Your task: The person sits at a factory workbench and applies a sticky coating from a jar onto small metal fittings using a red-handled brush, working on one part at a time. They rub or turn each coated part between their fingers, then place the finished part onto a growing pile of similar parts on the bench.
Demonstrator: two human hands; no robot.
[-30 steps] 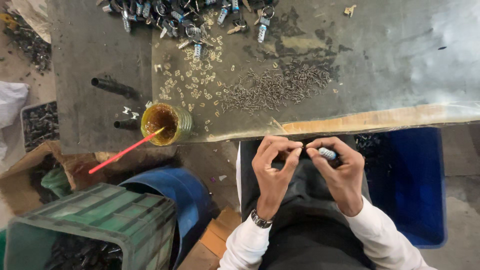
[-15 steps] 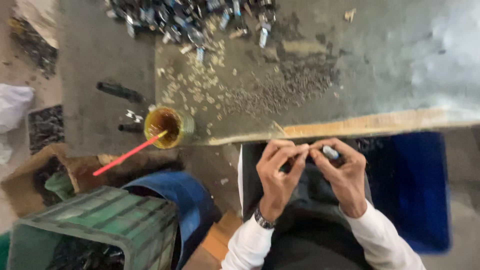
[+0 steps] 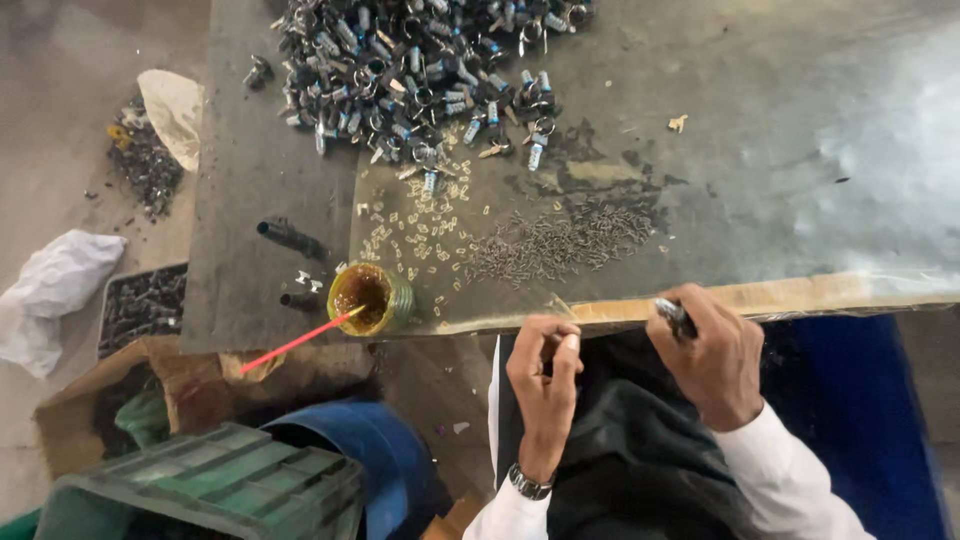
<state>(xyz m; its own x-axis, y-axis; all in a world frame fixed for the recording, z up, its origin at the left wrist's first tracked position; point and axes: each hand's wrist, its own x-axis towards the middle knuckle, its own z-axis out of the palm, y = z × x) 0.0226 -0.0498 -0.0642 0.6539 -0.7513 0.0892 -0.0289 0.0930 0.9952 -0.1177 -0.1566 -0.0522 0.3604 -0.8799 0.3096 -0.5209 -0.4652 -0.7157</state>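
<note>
My right hand [image 3: 712, 362] grips a small metal clamp part with a blue end [image 3: 674, 316] at the front edge of the workbench [image 3: 790, 180]. My left hand [image 3: 545, 385] hovers just below that edge with its fingers pinched together; what sits between them is too small to make out. A scatter of small dark screws [image 3: 555, 243] and pale little nuts [image 3: 420, 235] lies on the bench just beyond my hands. A large heap of metal clamps [image 3: 410, 70] fills the far side of the bench.
A glass jar of amber liquid [image 3: 365, 297] with a red stick [image 3: 295, 342] stands at the bench edge, left of my hands. Below are a blue barrel [image 3: 375, 450], a green crate [image 3: 210, 485], a cardboard box [image 3: 90, 410], a blue bin [image 3: 865, 420] and a tray of dark parts [image 3: 140, 305].
My hands were together over my lap on the small part; now they are apart. The right hand has lifted the part to the bench edge. The view has tilted toward the clamp heap.
</note>
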